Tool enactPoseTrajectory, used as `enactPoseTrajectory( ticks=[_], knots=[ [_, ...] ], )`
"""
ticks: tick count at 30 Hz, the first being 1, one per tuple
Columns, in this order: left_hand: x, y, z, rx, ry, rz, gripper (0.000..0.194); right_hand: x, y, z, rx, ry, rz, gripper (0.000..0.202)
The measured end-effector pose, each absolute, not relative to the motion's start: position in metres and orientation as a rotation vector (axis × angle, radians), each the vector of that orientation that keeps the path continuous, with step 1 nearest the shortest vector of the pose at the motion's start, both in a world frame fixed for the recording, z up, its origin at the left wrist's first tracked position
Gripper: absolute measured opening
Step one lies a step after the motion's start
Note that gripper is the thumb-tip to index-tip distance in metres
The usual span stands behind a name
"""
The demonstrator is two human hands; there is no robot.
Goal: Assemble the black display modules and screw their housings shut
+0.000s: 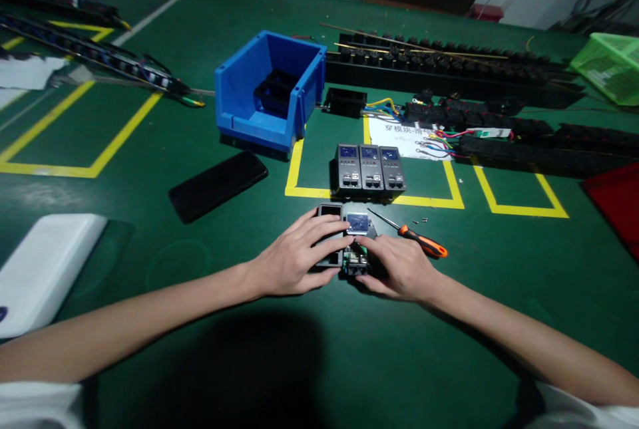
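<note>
In the middle of the green table lies a black, open-faced plastic housing (325, 211), and my left hand (298, 253) grips it, with fingers across its top and the thumb at its near end. Touching its right side is a circuit board with a small display (357, 223) and black sockets at the near end. My right hand (405, 267) pinches this board from the right, index finger on top and thumb low. The fingers of both hands hide parts of the two pieces. Just behind my right hand rests an orange-and-black screwdriver (423, 241), its shaft pointing toward the display.
Several finished-looking modules with screens (370, 168) stand side by side beyond my hands. A blue bin (254, 130) holds black parts. A black phone (218, 186) and a white device (47, 269) lie left. Tiny screws (424, 220), wired black strips (504, 149) and a green basket (612, 70) are right.
</note>
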State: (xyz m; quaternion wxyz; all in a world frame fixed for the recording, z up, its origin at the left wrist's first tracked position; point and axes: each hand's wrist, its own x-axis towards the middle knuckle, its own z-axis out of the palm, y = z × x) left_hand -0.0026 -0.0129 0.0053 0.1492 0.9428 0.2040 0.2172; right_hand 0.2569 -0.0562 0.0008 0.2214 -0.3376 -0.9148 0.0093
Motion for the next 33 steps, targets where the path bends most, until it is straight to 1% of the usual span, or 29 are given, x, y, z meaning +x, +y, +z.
enactPoseTrajectory(
  ticks=[33],
  knots=[
    [-0.0016, -0.0138, 0.0079, 2.761, 0.633, 0.578, 0.057, 0.2577, -0.0566, -0.0008, -0.924, -2.524, 0.038, 0.057]
  ],
)
